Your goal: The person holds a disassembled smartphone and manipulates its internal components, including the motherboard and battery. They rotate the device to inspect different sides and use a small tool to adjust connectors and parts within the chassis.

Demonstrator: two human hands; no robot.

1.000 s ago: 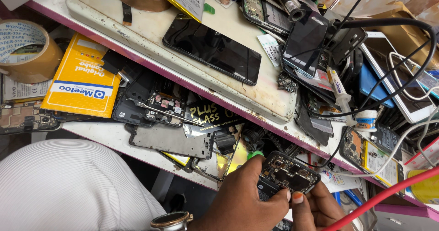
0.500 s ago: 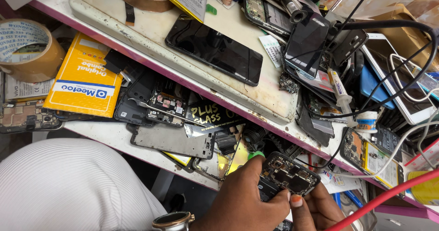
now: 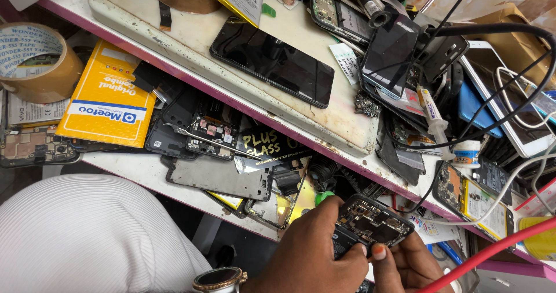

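Both of my hands meet at the bottom of the view around an opened phone body [image 3: 370, 223] with its dark circuit boards showing. My left hand [image 3: 313, 255] grips its left side with the thumb pressed on the board; a round watch [image 3: 219, 278] sits on that wrist. My right hand [image 3: 405, 264] holds it from below on the right, thumb tip against the lower edge. A green-tipped tool [image 3: 323, 198] pokes out just above my left hand.
A black phone [image 3: 272, 61] lies face up on a worn white mat [image 3: 191, 38]. On the lower shelf lie a yellow packet [image 3: 107, 99], tape roll [image 3: 35, 61], phone frames and boards [image 3: 211, 133]. Cables, a syringe tube [image 3: 431, 116] and stacked phones crowd the right. A red cable [image 3: 492, 252] crosses the bottom right.
My hands and the opened phone have barely shifted; the grip stays the same.
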